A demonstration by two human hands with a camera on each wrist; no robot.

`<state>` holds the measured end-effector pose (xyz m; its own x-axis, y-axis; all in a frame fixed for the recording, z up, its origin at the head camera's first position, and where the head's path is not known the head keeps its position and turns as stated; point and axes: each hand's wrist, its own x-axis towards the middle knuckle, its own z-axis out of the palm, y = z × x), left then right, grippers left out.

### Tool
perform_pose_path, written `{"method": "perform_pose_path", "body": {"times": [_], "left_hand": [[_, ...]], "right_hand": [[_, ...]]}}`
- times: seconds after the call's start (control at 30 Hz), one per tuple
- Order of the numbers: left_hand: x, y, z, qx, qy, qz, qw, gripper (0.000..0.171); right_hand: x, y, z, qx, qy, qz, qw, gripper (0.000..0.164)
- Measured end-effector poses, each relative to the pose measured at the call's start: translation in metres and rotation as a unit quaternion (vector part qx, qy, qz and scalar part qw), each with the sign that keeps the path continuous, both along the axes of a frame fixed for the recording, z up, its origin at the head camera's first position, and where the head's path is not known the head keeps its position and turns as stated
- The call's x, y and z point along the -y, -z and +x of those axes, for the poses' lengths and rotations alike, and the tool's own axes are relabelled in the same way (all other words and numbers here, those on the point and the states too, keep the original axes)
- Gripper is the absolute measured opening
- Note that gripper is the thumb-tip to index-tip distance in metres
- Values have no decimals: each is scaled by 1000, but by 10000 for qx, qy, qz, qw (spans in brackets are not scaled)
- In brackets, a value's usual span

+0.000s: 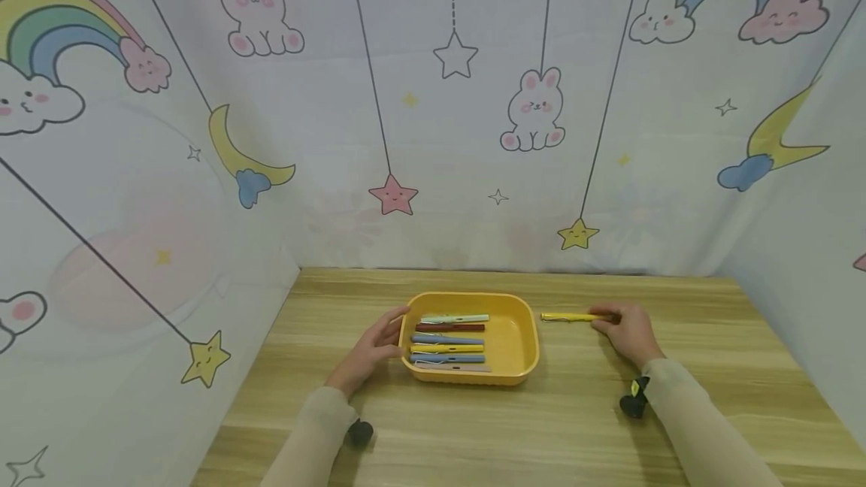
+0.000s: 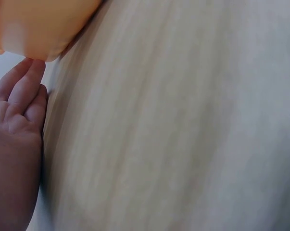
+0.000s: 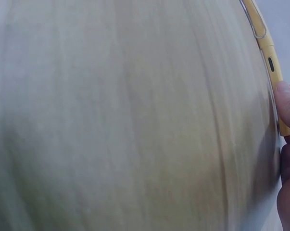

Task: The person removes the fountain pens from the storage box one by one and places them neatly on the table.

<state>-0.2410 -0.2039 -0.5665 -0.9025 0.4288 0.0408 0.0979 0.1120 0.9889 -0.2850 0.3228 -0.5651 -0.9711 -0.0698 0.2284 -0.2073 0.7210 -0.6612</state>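
Presently, I'm watching the right hand [image 1: 628,331] pinching a yellow pen [image 1: 567,317] by its end, just right of the yellow tray [image 1: 512,333], toward the bench's [image 1: 507,434] far edge. The left hand [image 1: 368,352] is touching the tray's left edge, fingers extended, thumb apart; six pens [image 1: 449,349] are lying inside.

Nothing readable shows in any view — no word, label, brand or number can be made out on the lone yellow pen [image 1: 567,316], the row of pens [image 1: 446,349], their tray [image 1: 512,344] or the patterned backdrop [image 1: 446,126].
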Motion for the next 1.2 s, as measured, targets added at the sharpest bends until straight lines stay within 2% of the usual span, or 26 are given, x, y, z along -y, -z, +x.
{"method": "perform_pose_path", "body": {"times": [0.2, 0.43, 0.73, 0.97, 1.2], "left_hand": [[0, 2, -2, 39, -34, -9, 10000, 77], [0, 0, -1, 137, -135, -27, 9998, 76], [0, 1, -1, 98, -74, 1, 9999, 77], [0, 1, -1, 117, -67, 18, 9999, 76], [0, 1, 0, 120, -75, 54, 9999, 77]], "right_hand": [[-3, -5, 2, 263, 41, -269, 9993, 36], [5, -18, 0, 635, 128, -852, 9943, 46], [39, -37, 0, 206, -292, -964, 9947, 45], [61, -42, -2, 192, -578, -1121, 9918, 46], [78, -49, 0, 378, -801, -1386, 9864, 47]]}}
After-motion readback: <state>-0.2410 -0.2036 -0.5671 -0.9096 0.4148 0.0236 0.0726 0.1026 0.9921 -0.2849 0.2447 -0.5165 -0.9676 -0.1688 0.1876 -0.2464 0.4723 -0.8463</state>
